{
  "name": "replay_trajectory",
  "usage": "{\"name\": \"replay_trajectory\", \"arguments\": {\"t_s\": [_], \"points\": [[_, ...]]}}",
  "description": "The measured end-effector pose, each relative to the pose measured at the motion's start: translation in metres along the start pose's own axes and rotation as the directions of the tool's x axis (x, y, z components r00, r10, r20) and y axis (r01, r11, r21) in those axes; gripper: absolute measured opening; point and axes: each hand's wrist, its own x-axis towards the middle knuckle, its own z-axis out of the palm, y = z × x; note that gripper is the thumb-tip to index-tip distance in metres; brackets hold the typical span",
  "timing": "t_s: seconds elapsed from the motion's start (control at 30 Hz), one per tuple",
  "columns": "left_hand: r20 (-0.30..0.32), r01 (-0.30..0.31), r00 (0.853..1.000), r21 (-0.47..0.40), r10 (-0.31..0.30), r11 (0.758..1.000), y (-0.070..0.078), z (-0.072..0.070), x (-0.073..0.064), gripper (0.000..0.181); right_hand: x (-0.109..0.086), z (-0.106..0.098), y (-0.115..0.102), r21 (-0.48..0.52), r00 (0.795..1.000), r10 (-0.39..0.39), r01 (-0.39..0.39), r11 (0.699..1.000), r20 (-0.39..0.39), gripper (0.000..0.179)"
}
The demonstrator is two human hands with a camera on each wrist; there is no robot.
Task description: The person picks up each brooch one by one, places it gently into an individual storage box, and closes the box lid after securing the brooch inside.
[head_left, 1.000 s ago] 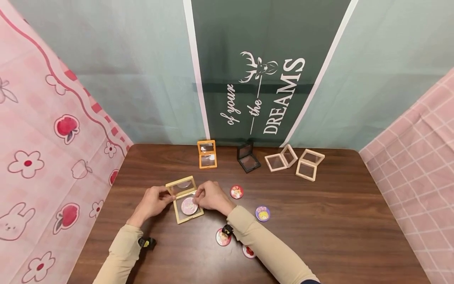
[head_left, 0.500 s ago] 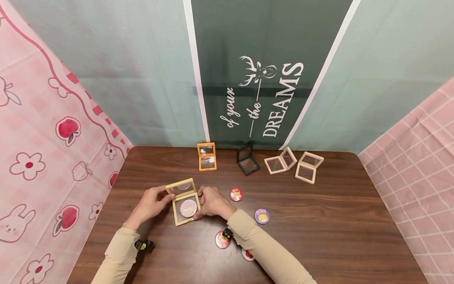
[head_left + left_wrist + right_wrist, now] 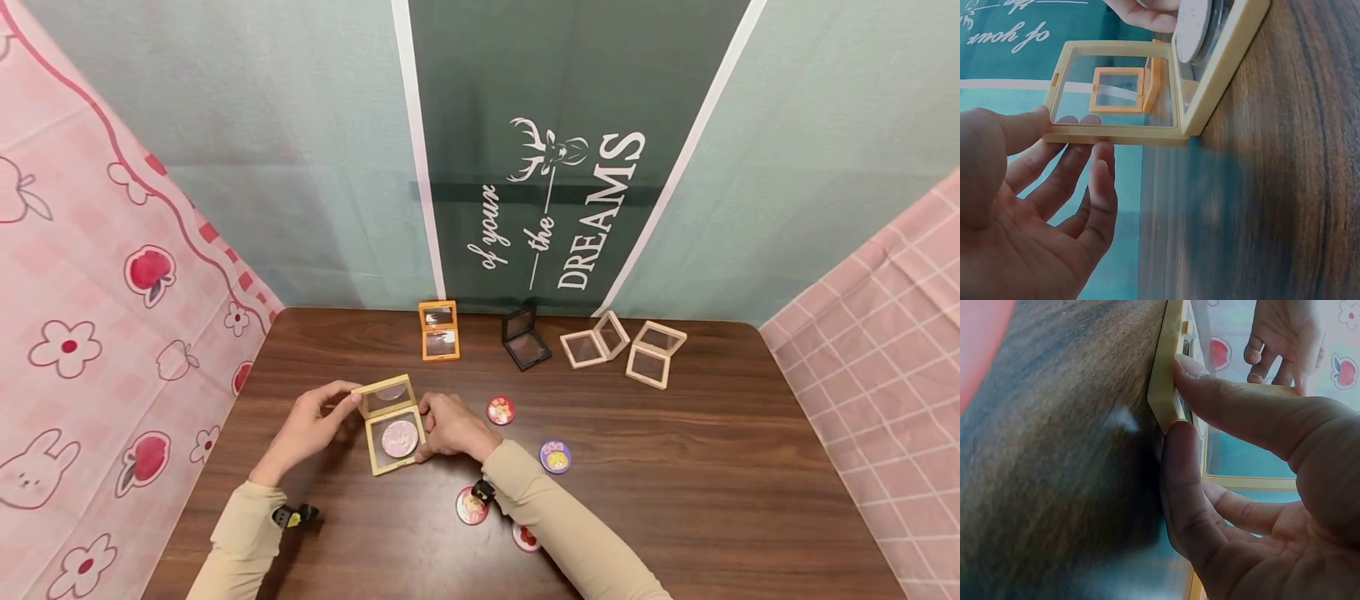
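A pale yellow hinged display case (image 3: 372, 450) with clear film windows stands unfolded on the table, its lid tilted up at the back. On the film of its base lies a round pink-and-white badge (image 3: 399, 438). My left hand (image 3: 306, 427) pinches the left edge of the lid; in the left wrist view the thumb is at the lid's corner (image 3: 1060, 132) with fingers curled beneath. My right hand (image 3: 454, 427) grips the right side of the base, thumb on the rim (image 3: 1163, 394) and fingers against its outer edge.
Along the back stand an orange case (image 3: 439, 343), a black case (image 3: 527, 350) and two light beige cases (image 3: 585, 348), all unfolded. Red (image 3: 501, 410) and purple (image 3: 556, 457) badges lie right of my right hand. Two more badges (image 3: 471, 506) are near my right sleeve.
My right hand has let go of the pink badge and moved to the right edge of the base. My left hand has shifted slightly outward along the lid's edge.
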Motion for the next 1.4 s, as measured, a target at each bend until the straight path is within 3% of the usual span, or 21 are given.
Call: {"name": "replay_trajectory", "arguments": {"t_s": [0.2,0.43,0.6,1.07,1.4], "points": [[0.015,0.022,1.0,-0.014,-0.022,1.0,0.002,-0.001,0.001,0.019,-0.001,0.0,0.0,0.024,1.0,0.007,-0.007,1.0,0.009,0.064],[0.059,0.009,0.998,-0.085,-0.004,0.996,0.005,-0.002,-0.001,0.021,-0.001,0.001,0.001,0.026,1.0,-0.003,0.002,1.0,0.019,0.065],[0.094,0.019,0.996,-0.086,-0.011,0.996,0.005,0.0,-0.002,0.022,-0.001,0.002,0.002,0.035,1.0,-0.015,0.014,0.999,0.02,0.067],[0.087,0.026,0.996,-0.08,-0.019,0.996,0.01,0.007,-0.008,0.013,-0.004,0.0,0.004,0.06,0.999,-0.028,0.025,0.998,0.046,0.068],[0.061,-0.005,0.998,-0.047,0.008,0.999,0.012,0.01,-0.013,0.009,-0.003,0.0,0.006,0.097,0.997,-0.035,0.029,0.995,0.062,0.068]]}}
